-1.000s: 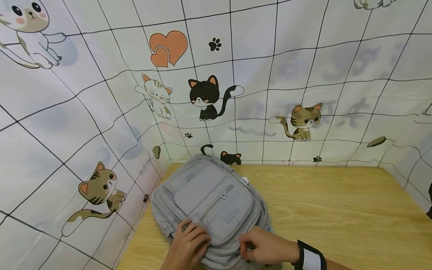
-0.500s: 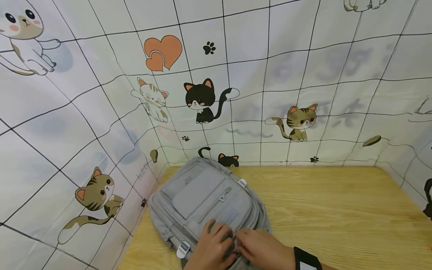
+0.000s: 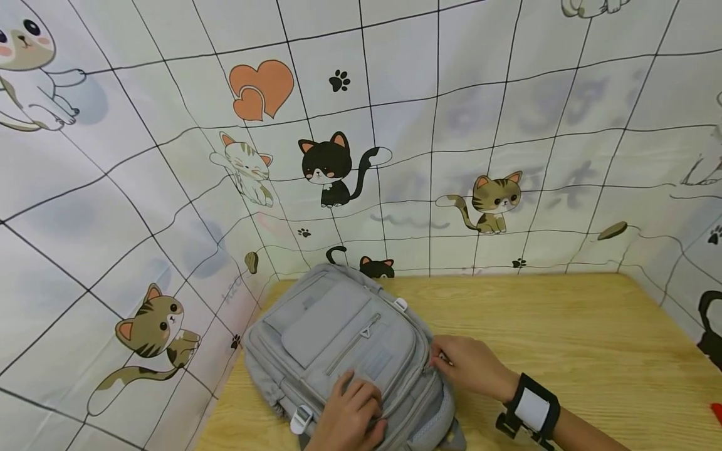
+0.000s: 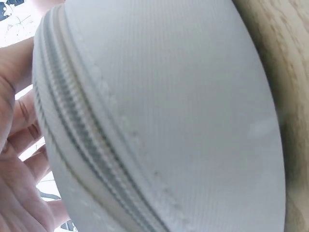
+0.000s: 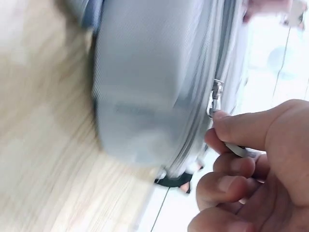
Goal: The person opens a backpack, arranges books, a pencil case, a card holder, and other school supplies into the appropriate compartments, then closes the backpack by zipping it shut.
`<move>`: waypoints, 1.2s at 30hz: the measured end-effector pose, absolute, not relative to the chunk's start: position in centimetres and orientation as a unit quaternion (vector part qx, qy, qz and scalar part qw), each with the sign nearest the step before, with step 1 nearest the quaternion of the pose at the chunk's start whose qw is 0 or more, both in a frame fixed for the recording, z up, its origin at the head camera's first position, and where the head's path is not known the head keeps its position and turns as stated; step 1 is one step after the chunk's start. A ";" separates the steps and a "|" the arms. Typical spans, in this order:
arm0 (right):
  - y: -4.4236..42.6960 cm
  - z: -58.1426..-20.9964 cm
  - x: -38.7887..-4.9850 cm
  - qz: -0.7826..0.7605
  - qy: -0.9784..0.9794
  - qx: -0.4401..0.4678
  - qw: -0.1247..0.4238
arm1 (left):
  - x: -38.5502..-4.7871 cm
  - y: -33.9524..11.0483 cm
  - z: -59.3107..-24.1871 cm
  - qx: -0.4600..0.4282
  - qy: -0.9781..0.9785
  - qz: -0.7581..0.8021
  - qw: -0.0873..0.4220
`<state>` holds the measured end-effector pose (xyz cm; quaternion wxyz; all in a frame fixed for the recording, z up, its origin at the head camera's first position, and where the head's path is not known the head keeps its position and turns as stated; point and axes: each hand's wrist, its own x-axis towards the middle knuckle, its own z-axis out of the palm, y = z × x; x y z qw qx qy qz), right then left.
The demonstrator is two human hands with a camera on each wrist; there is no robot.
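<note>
"Toward the left of the counter, what did your head view show?"

"A grey backpack, lying with its front pocket upward and set askew. I supposed it was laid that way so its zips could be reached from above."

"And the left grip?"

"The left grip rested on the near part of the front, just right of a white buckle. Its fingers were loosely bent and pinched nothing that I could see. I took it to be steadying the cloth against any tug. My left wrist view had a long zip curving beside those fingers."

"The right one?"

"The right grip was at the backpack's right edge, closed on a metal zipper pull between thumb and forefinger. I judged the hold so narrow because the pull was small and offered little else to grasp. A black band with a pale panel circled that wrist."

"The surface and the room?"

"On the left hung a white sheet with black grid lines and cartoon cats; it ran behind the counter, past an orange heart. The counter was yellowish, grained wood, reaching rightward from the backpack. At the far right edge, a red thing was cut off, too little of it to name."
</note>
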<state>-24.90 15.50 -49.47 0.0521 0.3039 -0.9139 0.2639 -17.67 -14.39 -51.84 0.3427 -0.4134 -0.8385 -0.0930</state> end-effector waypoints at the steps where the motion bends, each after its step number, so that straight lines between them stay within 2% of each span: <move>1: 15.8 -49.6 -25.4 0.264 -0.915 0.299 0.062 | -17.7 -14.4 -51.9 -0.413 -0.838 -0.093 0.344; 10: 17.1 -50.0 -29.0 0.255 -0.922 0.274 0.096 | -17.7 -14.3 -52.4 -0.407 -0.842 -0.090 0.343; 15: 17.0 -50.6 -30.7 0.240 -0.928 0.263 0.109 | -17.9 -14.1 -52.6 -0.420 -0.828 -0.091 0.360; 25: 16.7 -51.5 -33.1 0.234 -0.927 0.256 0.141 | -18.0 -13.9 -52.8 -0.439 -0.816 -0.094 0.365; 28: 16.7 -51.3 -33.0 0.239 -0.928 0.250 0.141 | -17.9 -13.8 -51.7 -0.445 -0.829 -0.100 0.324; 31: 16.6 -50.7 -32.7 0.278 -0.923 0.242 0.114 | -19.0 -13.1 -48.6 -0.450 -0.853 -0.122 0.234; 36: 16.4 -49.4 -32.8 0.386 -0.887 0.251 0.043 | -25.3 -9.2 -43.5 -0.390 -0.911 -0.120 0.066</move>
